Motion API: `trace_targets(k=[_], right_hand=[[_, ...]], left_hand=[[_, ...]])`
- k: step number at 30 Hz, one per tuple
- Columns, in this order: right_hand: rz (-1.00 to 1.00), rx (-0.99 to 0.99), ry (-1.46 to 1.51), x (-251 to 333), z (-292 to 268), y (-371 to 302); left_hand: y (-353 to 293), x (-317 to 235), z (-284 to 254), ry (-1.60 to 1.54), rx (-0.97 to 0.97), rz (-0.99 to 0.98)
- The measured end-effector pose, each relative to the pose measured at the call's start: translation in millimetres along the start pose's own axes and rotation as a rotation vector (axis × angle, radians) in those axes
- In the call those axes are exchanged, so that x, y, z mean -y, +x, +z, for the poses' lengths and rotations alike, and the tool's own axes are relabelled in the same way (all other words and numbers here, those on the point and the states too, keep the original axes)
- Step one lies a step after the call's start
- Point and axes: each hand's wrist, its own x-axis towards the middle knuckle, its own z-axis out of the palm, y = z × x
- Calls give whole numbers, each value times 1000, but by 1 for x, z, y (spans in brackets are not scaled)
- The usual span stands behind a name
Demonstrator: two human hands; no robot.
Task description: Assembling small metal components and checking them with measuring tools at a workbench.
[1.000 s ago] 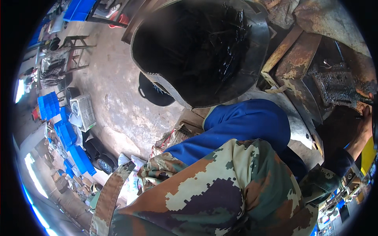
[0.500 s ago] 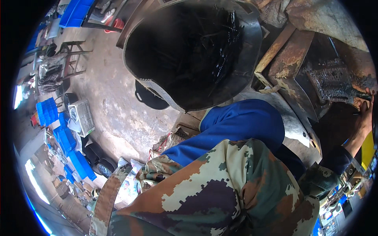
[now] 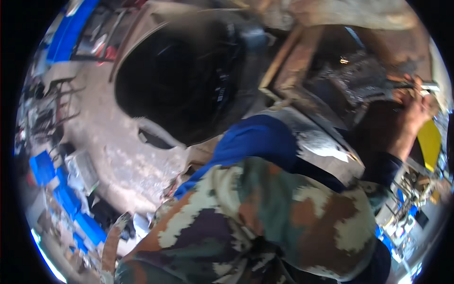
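Note:
My right hand [image 3: 415, 106] is closed around the handle of a tool with a broad, dark, wet-looking head [image 3: 362, 78]. The exact kind of tool cannot be made out through the blur. Its head is over a rusty metal trough [image 3: 295, 71] at the right, whose inside is dark. A large dark round container [image 3: 175, 80] stands open in front of me, left of the trough. Thin dark pieces and wet glints show inside it. My left hand is out of view.
My knee in blue cloth [image 3: 257, 139] is close to the container's near side. Blue bins [image 3: 90, 227], a pale crate [image 3: 82, 170] and a dark stand [image 3: 61, 102] are at the left. A yellow panel [image 3: 429, 144] is near my right wrist. Stained sacking [image 3: 354, 14] lies behind the trough.
The view has swung right, so the container and trough appear farther left. My right hand and the tool's handle now show more fully. The picture is more blurred.

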Motion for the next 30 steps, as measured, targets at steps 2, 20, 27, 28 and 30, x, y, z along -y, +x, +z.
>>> trace_targets(k=[2,20,27,28,30], right_hand=[[105,225,203,16,-6,-7],[62,-66,238,42,46,-26],[28,-11,204,57,31,-28],[32,-2,190,60,26,-28],[38,15,169,61,25,-32]], left_hand=[[4,3,2,-42,-47,24],[29,-18,-31,107,271,-694],[5,-11,-1,635,420,-571],[4,-10,5,532,342,-577],[-5,-2,6,664,295,-383]])
